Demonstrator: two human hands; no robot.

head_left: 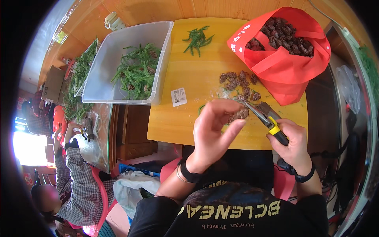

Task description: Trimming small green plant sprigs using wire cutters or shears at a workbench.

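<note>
Left hand [215, 130]: Poised over the near half of the yellow table [175, 124], a worker's curled fingers grasp a pine cone [239, 115] between thumb and fingertips.
Right hand [291, 138]: Wrapped around black-and-yellow pliers [265, 120] above the table's near right corner, the tool's nose slanting toward the cone.
Step in hand: Plier work on the held cone, by all appearances; the next move seems to call for a steady left pinch and a measured squeeze of the handles.
Cone and fingers: The cone sits within the left hand's curve, thumb on its near side, plier tips just beside it; whether they touch cannot be told.
Loose cones [232, 83]: Clustered on the table's right half, beyond the hands.
Red bag [284, 79]: Packed with dark cones [284, 35] at the table's far right corner.
Clear bin [104, 67]: Holding green sprigs [136, 73] along the table's left side.
Co-worker [81, 166]: In checked sleeves, well apart, off the table's near left.
</note>
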